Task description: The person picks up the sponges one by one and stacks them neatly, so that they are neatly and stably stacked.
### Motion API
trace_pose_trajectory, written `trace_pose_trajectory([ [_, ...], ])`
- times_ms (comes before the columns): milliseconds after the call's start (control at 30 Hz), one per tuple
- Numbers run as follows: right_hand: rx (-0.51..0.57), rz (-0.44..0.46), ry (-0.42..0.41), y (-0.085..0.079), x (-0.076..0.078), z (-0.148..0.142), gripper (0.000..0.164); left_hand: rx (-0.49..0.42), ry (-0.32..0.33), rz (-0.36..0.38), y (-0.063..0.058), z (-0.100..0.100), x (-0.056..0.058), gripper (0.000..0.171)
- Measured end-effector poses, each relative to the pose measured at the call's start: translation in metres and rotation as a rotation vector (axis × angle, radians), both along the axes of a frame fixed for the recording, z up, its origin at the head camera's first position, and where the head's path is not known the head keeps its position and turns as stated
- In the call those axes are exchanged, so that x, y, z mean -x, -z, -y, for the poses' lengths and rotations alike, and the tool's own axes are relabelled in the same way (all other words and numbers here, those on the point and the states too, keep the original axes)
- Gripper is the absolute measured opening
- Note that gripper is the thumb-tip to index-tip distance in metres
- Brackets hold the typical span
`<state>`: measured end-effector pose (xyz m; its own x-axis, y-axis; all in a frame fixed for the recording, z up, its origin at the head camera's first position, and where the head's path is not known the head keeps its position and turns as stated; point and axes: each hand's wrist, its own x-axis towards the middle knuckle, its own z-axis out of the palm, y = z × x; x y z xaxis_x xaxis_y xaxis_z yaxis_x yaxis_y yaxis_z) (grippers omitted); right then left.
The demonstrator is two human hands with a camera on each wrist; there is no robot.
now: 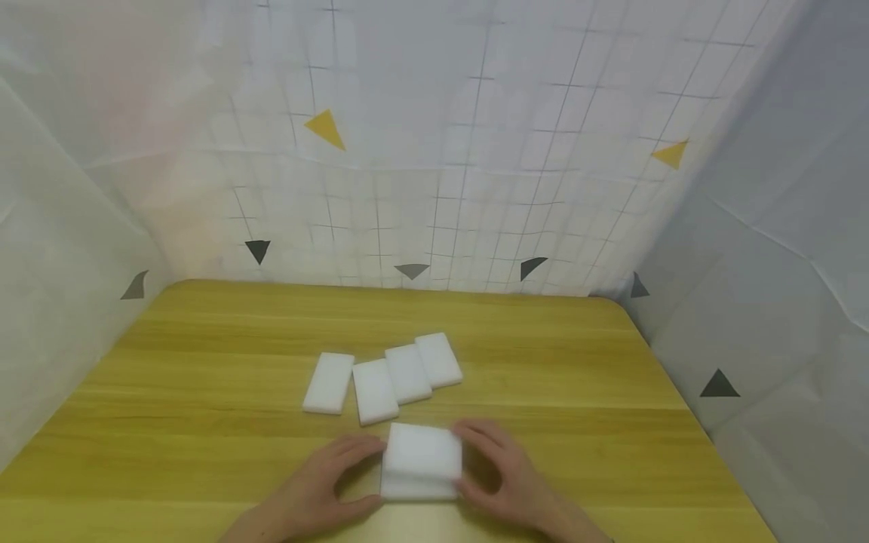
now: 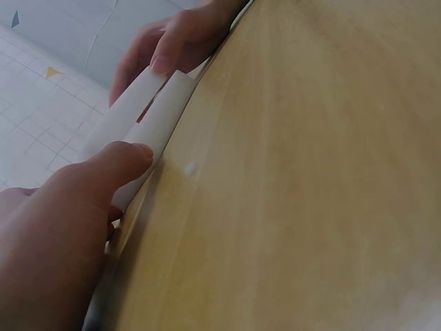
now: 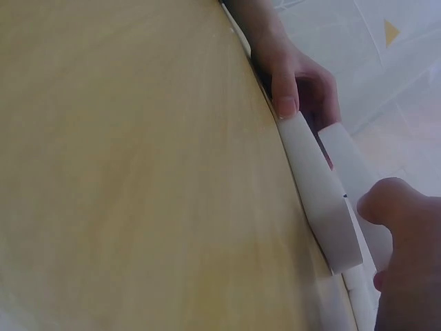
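Two flat white rectangular blocks are between the hands near the front of the table in the head view. The upper block lies over the lower block, whose front strip stays uncovered. My left hand holds the lower block at its left end, thumb on the near side and fingers at the far side. From the right, my right hand grips the upper block between thumb and fingers. A narrow gap separates part of the two blocks in the left wrist view, where the upper block sits slightly tilted.
Farther back on the wooden table lie more white blocks: a single block on the left, and three side by side, ending with the rightmost block. White sheeting with dark and yellow triangles surrounds the table's back and sides.
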<state>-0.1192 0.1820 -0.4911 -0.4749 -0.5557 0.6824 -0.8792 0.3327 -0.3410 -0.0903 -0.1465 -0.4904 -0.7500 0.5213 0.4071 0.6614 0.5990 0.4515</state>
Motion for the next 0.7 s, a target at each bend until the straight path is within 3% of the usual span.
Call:
trace_pose_trajectory([
  [300,-0.002,-0.023,-0.064,0.001,0.002,0.000,0.068,0.008,-0.013,0.000,0.004,0.000,0.002,0.062],
  [567,-0.004,-0.004,-0.107,-0.017,-0.007,0.005,0.064,-0.002,-0.010,0.000,0.004,0.000,0.003,0.061],
  [700,-0.012,0.007,-0.117,-0.011,-0.005,0.003,0.066,-0.012,-0.004,0.013,0.003,0.000,0.003,0.061],
])
